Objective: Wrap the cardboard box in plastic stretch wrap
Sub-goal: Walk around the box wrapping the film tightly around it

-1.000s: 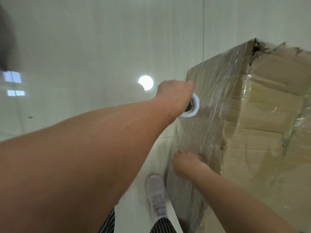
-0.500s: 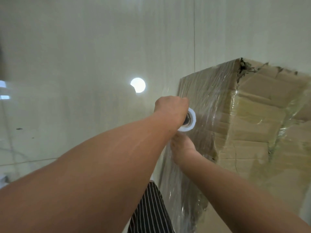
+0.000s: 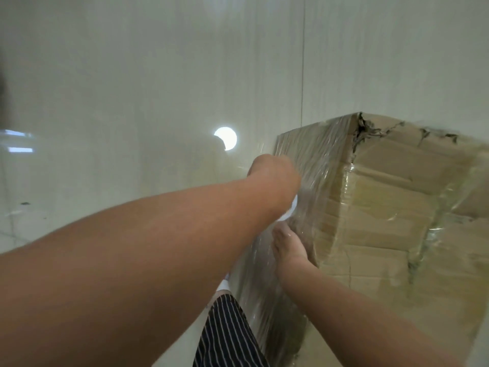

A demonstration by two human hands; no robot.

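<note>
A big, worn cardboard box (image 3: 391, 207) fills the right side, its near corner torn at the top. Clear stretch film (image 3: 315, 165) covers its left face and wrinkles over the corner. My left hand (image 3: 275, 181) grips the top end of the stretch wrap roll (image 3: 291, 211), of which only a white rim shows below the fist. My right hand (image 3: 287, 247) is just under that rim, against the film by the box's left face. Its fingers point up and away, so their hold is hidden. Loose film (image 3: 254, 263) hangs down below both hands.
A glossy pale floor (image 3: 132, 102) spreads left and beyond the box, with a round light reflection (image 3: 225, 137). My striped trouser leg (image 3: 227, 332) stands close to the box's left face.
My right hand rose from pressing the film low on the box's left face to just under the roll. My left hand with the roll moved down and closer to the box.
</note>
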